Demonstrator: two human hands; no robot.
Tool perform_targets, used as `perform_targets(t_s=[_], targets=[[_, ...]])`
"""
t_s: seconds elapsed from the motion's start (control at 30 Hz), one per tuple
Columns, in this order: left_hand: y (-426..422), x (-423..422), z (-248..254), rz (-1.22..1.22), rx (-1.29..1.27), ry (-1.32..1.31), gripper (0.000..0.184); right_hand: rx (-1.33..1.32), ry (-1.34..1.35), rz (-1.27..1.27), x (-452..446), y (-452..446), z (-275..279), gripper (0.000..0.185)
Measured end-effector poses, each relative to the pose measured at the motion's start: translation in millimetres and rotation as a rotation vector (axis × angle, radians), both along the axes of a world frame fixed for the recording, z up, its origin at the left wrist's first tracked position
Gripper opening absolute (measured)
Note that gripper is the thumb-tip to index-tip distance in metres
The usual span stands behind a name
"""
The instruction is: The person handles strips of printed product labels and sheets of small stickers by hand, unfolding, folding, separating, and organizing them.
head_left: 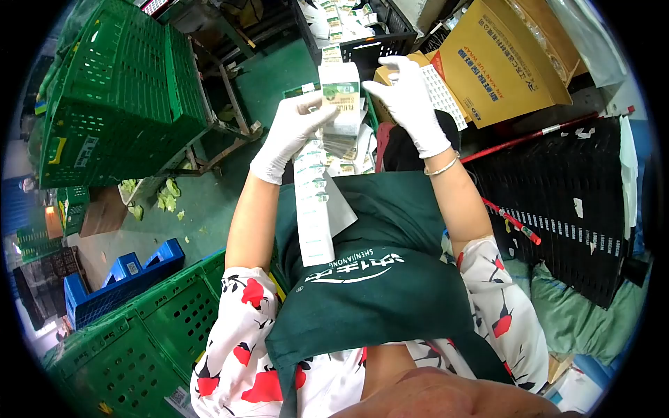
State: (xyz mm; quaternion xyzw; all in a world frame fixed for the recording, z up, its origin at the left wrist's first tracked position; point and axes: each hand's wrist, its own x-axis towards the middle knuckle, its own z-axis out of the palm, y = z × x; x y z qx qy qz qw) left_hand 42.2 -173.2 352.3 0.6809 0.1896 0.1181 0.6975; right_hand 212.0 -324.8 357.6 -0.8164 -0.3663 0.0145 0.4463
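My left hand (294,129), in a white glove, is closed around a strip of printed labels (340,101), thumb pressed against its edge. The label on top bears a green and tan print. More of the strip (313,209) hangs below that hand over my dark green apron (376,292), its white end lying on the cloth. My right hand (411,97), also gloved, is raised just right of the strip, fingers apart and holding nothing. Further labels (348,164) lie folded beneath my hands, partly hidden.
A black crate (380,47) with many labels stands ahead. Green crates (115,90) are stacked at left, and more green crates (167,313) are near my left elbow. A cardboard box (505,63) and black crates (557,202) are at right. Leaf scraps (167,195) litter the floor.
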Motion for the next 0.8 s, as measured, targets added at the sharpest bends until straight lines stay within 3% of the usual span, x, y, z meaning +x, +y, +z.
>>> perform_targets(t_s=[0.03, 0.1, 0.2, 0.3, 0.4, 0.5, 0.6, 0.7, 0.73, 0.8], targets=[[1.2, 0.5, 0.8, 0.044, 0.041, -0.017, 0.027, -0.031, -0.032, -0.026, 1.9, -5.0, -2.0, 0.051], [2.2, 3.8, 4.9, 0.188, -0.09, -0.163, 0.029, 0.197, 0.419, 0.145, -9.5, -15.3, -0.9, 0.044], [3.7, 7.1, 13.2, 0.391, 0.034, -0.197, 0.031, -0.019, 0.741, 0.383, -46.4, -34.9, 13.8, 0.036], [3.3, 20.6, -0.4, 0.559, 0.113, -0.409, 0.026, -0.031, 0.747, 0.497, -83.3, -45.6, 12.0, 0.036], [1.9, 17.2, -0.4, 0.618, 0.167, -0.278, 0.026, -0.024, 0.638, 0.401, -93.0, -46.2, 11.2, 0.03], [-1.4, 19.0, 9.0, 0.63, 0.14, -0.321, 0.025, -0.059, 0.579, 0.353, -98.2, -45.9, 16.1, 0.029], [5.8, 24.4, -2.4, 0.689, 0.225, -0.428, 0.021, -0.153, 0.446, 0.366, -97.3, -48.2, 12.9, 0.033], [1.6, 23.8, -2.4, 0.749, 0.227, -0.41, 0.019, 0.014, 0.482, 0.385, -94.9, -46.9, 4.6, 0.041], [-0.2, 24.5, -0.1, 0.763, 0.222, -0.416, 0.02, -0.084, 0.638, 0.387, -92.9, -46.8, 21.1, 0.048], [-6.5, 26.6, 2.7, 0.777, 0.249, -0.432, 0.023, -0.016, 0.434, 0.325, -91.0, -40.8, 15.8, 0.049]])
